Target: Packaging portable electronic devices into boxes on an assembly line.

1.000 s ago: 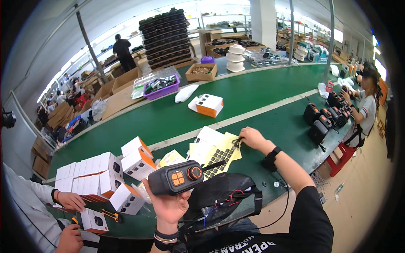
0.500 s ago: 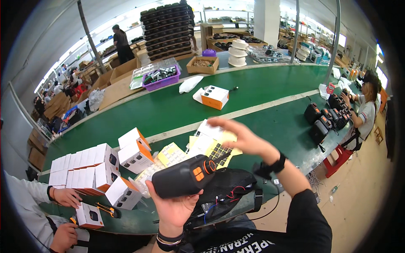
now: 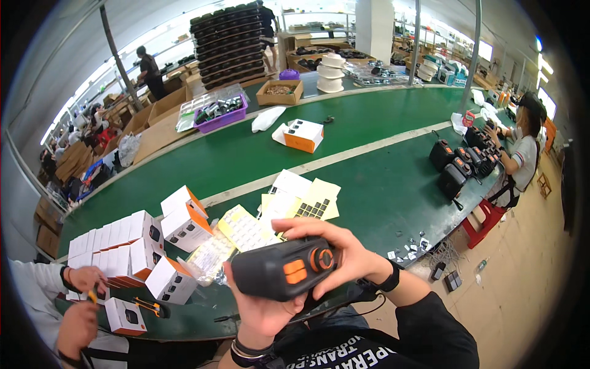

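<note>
My left hand (image 3: 261,317) supports a black rounded device (image 3: 261,270) from below, its thumb along the left end. Two orange button patches and an orange ring show on the device's upper face and right end. My right hand (image 3: 347,252) is wrapped round the right end by the ring, fingers over the top and thumb in front. Just beyond the device, yellow sheets of stickers (image 3: 243,226) and a sheet with black square pads (image 3: 313,208) lie on the green table (image 3: 381,184).
White and orange boxes (image 3: 172,280) stand in rows to the left. A co-worker's hands (image 3: 83,307) are beside a box (image 3: 126,317) and a yellow cutter (image 3: 147,305). Several black devices (image 3: 452,178) stand at the right, near another person. Small loose pieces (image 3: 412,248) lie by the table edge.
My right hand has come down from above the sheets and closed on the device's ring end. The black mesh item under the device no longer shows. The co-worker's hands have left the near box.
</note>
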A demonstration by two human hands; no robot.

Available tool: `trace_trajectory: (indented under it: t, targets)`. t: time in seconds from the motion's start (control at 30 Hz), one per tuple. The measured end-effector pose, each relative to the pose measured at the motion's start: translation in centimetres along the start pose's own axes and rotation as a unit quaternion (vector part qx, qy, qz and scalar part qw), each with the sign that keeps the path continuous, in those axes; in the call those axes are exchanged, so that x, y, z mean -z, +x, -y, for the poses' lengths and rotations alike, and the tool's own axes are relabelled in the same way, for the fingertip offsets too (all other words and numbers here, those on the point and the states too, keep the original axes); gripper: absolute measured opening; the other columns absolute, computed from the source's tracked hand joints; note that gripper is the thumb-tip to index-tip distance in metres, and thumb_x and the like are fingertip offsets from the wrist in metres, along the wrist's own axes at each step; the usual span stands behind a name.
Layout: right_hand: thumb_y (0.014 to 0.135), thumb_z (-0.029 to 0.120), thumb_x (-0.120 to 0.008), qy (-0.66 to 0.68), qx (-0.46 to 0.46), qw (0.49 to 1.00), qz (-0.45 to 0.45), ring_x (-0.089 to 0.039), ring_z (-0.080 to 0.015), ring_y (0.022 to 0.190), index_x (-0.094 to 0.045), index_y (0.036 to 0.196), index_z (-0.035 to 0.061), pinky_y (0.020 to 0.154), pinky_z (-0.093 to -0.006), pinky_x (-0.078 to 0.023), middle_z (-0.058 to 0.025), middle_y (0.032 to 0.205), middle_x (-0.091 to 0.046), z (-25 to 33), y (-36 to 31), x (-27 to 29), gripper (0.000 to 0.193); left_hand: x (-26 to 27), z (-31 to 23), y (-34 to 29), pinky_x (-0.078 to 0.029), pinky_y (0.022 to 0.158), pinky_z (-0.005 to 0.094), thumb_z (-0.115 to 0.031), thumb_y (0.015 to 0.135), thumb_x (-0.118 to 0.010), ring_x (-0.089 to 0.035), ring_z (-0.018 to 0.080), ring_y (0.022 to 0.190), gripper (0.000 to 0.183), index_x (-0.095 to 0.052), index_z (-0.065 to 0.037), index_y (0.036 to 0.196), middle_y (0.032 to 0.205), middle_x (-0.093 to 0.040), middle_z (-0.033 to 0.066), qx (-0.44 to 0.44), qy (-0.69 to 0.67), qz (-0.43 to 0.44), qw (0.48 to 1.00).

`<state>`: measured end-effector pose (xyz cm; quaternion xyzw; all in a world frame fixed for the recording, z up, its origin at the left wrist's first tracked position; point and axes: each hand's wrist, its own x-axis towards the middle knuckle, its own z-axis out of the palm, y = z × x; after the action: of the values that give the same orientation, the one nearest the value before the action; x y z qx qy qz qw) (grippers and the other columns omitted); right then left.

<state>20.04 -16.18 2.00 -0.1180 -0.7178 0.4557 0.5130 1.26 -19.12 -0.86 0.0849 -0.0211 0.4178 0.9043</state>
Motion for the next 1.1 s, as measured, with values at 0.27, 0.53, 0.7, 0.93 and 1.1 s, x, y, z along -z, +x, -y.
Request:
trace_trajectory:
  t: [0.27,0.53,0.7,0.93,1.1]
  targets:
    - [0.061,0.017,-0.080,-0.170,-0.012,0.978,-0.117,-0.059,-0.0201,0.100,-0.047,0.118,-0.0014,0.086,-0.0298,-0.046,-0.0136,0.111,-0.057,3.2,-1.5,-2.3,0.068,2.0,0.7,0.6,-0.046,0.084,0.0440,-0.063,0.087,-0.025,-0.048,0.0267,0.111,0.070,-0.034,-0.010,0.132,0.125,-0.046,0.0118,-0.059,0.416,-0.074,0.905]
    - [0.058,0.019,-0.082,-0.178,-0.087,0.974,-0.106,-0.061,-0.0188,0.093,-0.052,0.110,-0.0018,0.083,-0.0287,-0.047,-0.0115,0.105,-0.060,5.2,-2.1,-3.3,0.064,-2.0,-1.1,0.3,-0.048,0.080,0.0325,-0.037,0.074,-0.072,-0.056,0.0280,0.092,0.058,-0.049,0.003,0.108,0.108,-0.050,0.0279,-0.298,0.644,0.123,0.694]
    - [0.061,0.020,-0.079,-0.111,-0.141,0.973,-0.142,-0.059,-0.0147,0.091,-0.050,0.113,-0.0003,0.082,-0.0265,-0.046,-0.0104,0.098,-0.061,4.8,-2.2,-3.6,0.063,-2.6,-0.2,0.0,-0.045,0.077,0.0295,-0.033,0.078,-0.068,-0.055,0.0231,0.089,0.049,-0.050,0.003,0.107,0.102,-0.053,0.0235,-0.315,0.637,0.084,0.699]
    - [0.064,0.014,-0.078,0.036,-0.250,0.947,-0.198,-0.056,-0.0113,0.092,-0.050,0.116,-0.0010,0.083,-0.0263,-0.045,-0.0062,0.103,-0.059,4.3,-1.9,-3.7,0.062,-2.8,0.4,0.3,-0.040,0.080,0.0292,-0.029,0.083,-0.059,-0.051,0.0194,0.088,0.038,-0.051,0.002,0.104,0.100,-0.053,0.0166,-0.329,0.633,-0.005,0.700]
    - [0.093,0.033,-0.048,0.139,-0.270,0.929,-0.210,-0.050,-0.0096,0.100,-0.040,0.128,0.0001,0.087,-0.0250,-0.041,-0.0054,0.117,-0.053,2.9,-2.2,-3.0,0.049,-2.6,0.2,0.9,-0.042,0.078,0.0252,-0.027,0.088,-0.051,-0.053,0.0143,0.087,0.031,-0.050,0.000,0.102,0.099,-0.056,0.0108,-0.297,0.630,-0.096,0.711]
